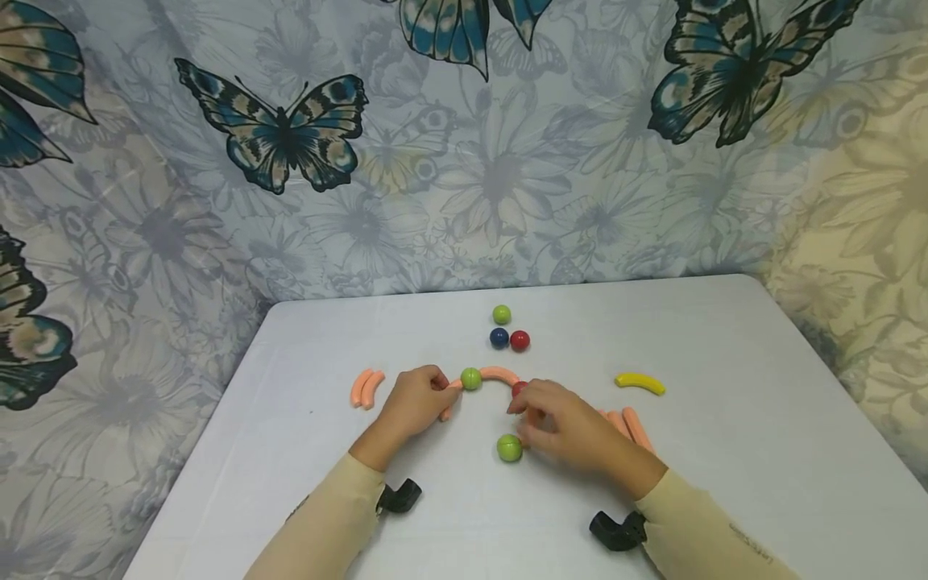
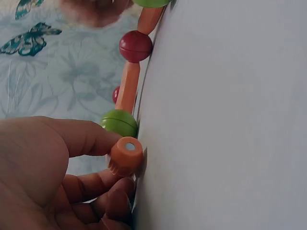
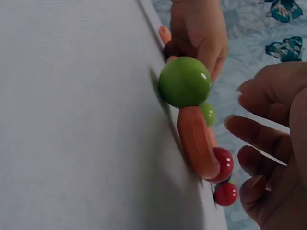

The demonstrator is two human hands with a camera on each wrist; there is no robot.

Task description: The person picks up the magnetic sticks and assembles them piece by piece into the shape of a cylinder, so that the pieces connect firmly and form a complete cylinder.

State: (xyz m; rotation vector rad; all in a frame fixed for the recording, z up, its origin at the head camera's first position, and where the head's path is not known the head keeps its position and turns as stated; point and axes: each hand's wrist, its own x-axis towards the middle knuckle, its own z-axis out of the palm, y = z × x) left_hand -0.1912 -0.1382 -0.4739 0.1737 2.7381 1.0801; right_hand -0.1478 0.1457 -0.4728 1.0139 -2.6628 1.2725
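My left hand (image 1: 416,400) pinches a curved orange stick (image 2: 125,158), whose end shows a small silver disc. That stick meets a green ball (image 1: 471,379). From the ball another curved orange stick (image 1: 500,373) runs to a red ball (image 2: 135,46). A further orange stick (image 3: 196,143) reaches from the red ball to a nearer green ball (image 1: 510,448), so the pieces form an arc on the table. My right hand (image 1: 561,423) hovers beside the red ball with loosely bent fingers, and in the right wrist view a gap shows between its fingertips and the pieces.
Behind the arc sit a green ball (image 1: 502,314), a blue ball (image 1: 499,337) and a red ball (image 1: 519,341). Two orange sticks (image 1: 367,389) lie at the left. Several orange sticks (image 1: 636,429) lie by my right wrist, with a yellow curved stick (image 1: 640,383) farther back.
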